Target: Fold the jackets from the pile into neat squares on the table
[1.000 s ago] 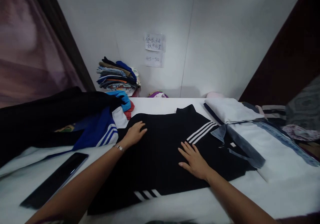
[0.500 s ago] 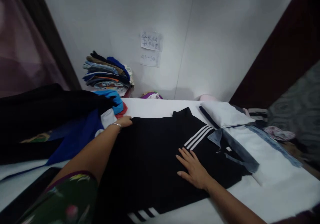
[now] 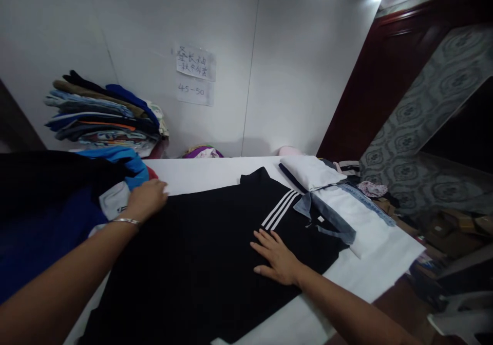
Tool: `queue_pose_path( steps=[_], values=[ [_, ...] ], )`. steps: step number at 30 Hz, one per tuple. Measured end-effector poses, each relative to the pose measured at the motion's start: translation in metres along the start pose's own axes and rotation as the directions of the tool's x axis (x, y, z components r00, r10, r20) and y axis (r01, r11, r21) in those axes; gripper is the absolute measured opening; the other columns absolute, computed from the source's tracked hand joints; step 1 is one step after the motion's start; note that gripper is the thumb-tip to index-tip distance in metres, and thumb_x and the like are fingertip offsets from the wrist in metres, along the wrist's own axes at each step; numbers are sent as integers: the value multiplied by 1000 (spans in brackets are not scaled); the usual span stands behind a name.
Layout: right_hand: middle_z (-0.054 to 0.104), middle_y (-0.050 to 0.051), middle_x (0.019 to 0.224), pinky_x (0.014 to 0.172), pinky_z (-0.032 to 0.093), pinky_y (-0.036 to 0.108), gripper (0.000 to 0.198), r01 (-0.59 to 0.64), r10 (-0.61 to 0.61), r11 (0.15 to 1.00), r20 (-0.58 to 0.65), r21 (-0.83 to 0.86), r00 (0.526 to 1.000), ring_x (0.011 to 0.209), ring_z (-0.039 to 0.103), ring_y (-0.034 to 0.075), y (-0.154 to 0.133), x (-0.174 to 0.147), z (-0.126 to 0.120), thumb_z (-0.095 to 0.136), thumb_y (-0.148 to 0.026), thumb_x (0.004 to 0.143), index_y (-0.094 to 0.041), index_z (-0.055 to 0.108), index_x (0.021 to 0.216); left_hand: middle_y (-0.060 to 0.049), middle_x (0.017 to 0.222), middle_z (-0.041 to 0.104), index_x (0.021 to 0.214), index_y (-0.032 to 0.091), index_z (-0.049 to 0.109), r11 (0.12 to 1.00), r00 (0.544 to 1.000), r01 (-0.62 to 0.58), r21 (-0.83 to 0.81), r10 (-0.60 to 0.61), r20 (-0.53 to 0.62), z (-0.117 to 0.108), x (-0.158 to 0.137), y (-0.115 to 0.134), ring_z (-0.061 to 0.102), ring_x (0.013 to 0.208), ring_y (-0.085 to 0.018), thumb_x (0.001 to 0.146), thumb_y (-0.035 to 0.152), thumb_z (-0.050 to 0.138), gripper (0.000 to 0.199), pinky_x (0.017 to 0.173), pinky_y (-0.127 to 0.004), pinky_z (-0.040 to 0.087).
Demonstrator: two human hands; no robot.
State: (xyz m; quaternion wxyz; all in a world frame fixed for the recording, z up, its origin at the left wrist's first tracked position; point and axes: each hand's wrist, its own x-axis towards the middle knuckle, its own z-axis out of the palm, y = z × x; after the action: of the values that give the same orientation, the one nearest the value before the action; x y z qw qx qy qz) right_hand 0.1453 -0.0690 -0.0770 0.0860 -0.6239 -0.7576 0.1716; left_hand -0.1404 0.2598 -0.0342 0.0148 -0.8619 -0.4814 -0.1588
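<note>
A black garment (image 3: 200, 252) with three white stripes (image 3: 279, 209) at its shoulder lies spread flat across the middle of the white worktop (image 3: 215, 168), its collar toward twelve o'clock. The person's right hand (image 3: 275, 257) rests palm down on the cloth at about four o'clock of the garment's middle, fingers spread and released, grasping nothing. The left hand (image 3: 146, 199) lies at the garment's ten o'clock corner, fingers curled loosely over the black edge; whether it pinches the cloth cannot be told. A thin bracelet (image 3: 125, 221) circles that wrist. Just beside the left hand, toward nine o'clock, sits a heap of clothes (image 3: 57, 201) in black, blue and white, touching the garment's edge. At two o'clock of the garment a denim-trimmed white piece (image 3: 346, 216) overlaps its striped shoulder, and a folded white cloth (image 3: 310, 172) lies on top of that piece. Beyond the worktop, at eleven o'clock, a stack of folded clothes (image 3: 103, 114) stands against the wall, near two paper notes (image 3: 194, 75) stuck there.
</note>
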Motion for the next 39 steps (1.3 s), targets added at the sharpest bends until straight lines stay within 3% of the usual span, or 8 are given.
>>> queue_pose_path(
  steps=[3, 7, 10, 12, 16, 27, 33, 39],
  values=[
    [14, 11, 156, 114, 4, 56, 74, -8, 8, 1000, 7, 18, 1000, 145, 8, 28, 0, -2, 1, 42, -64, 87, -24, 28, 148, -16, 139, 49, 125, 11, 55, 989, 981, -134, 66, 122, 153, 16, -22, 22, 42, 130, -30, 88, 45, 47, 51, 105, -42, 37],
    [21, 11, 155, 114, 10, 56, 70, 14, -18, 987, 21, 160, 1000, 144, 15, 28, 8, 1, -10, 52, -61, 84, -26, 38, 143, -15, 150, 35, 140, 11, 42, 997, 967, -36, 72, 17, 256, 47, -46, 41, 28, 139, -31, 88, 54, 35, 67, 110, -49, 26],
    [37, 10, 149, 113, 25, 47, 54, 85, -26, 951, -196, 298, 980, 138, 32, 25, 25, 26, -33, 56, -52, 85, -25, 55, 131, -14, 151, 33, 141, 11, 41, 998, 976, -28, 56, 15, 219, 58, -53, 39, 25, 141, -30, 88, 54, 32, 69, 112, -49, 23],
    [52, 7, 138, 109, 34, 40, 41, 53, 86, 935, -368, 350, 926, 129, 46, 22, 44, 57, -55, 57, -43, 85, -23, 64, 120, -14, 151, 34, 140, 11, 42, 999, 978, -27, 47, 17, 210, 59, -53, 37, 26, 140, -30, 88, 55, 32, 69, 112, -49, 23],
    [69, 5, 112, 97, 44, 33, 33, -295, 472, 859, -424, 418, 773, 108, 61, 20, 93, 126, -95, 48, -31, 87, -19, 68, 112, -12, 151, 34, 140, 12, 43, 999, 979, -14, 31, 7, 203, 57, -52, 35, 26, 140, -29, 88, 55, 32, 68, 112, -49, 22],
    [51, 27, 132, 102, 33, 44, 68, -619, 751, 658, -317, 429, 579, 128, 43, 35, 186, 215, -116, 49, -55, 84, -2, 51, 127, -11, 150, 37, 138, 18, 46, 1000, 985, 3, 2, -3, 171, 66, -53, 32, 25, 141, -30, 86, 56, 33, 65, 112, -54, 18],
    [67, 16, 106, 88, 43, 38, 43, -525, 733, 659, -303, 538, 609, 107, 58, 32, 192, 240, -116, 67, -33, 66, -13, 62, 103, -9, 152, 33, 140, 19, 44, 999, 977, 18, 29, -24, 213, 62, -52, 34, 24, 141, -28, 87, 59, 29, 68, 112, -51, 17],
    [62, 0, 70, 69, 46, 28, 18, -209, 618, 665, -371, 717, 693, 74, 60, 18, 189, 208, -140, 58, -31, 65, -20, 56, 79, -10, 152, 33, 140, 17, 43, 999, 978, 24, 31, -30, 207, 61, -52, 36, 23, 142, -28, 87, 57, 32, 67, 113, -52, 17]
  ],
)
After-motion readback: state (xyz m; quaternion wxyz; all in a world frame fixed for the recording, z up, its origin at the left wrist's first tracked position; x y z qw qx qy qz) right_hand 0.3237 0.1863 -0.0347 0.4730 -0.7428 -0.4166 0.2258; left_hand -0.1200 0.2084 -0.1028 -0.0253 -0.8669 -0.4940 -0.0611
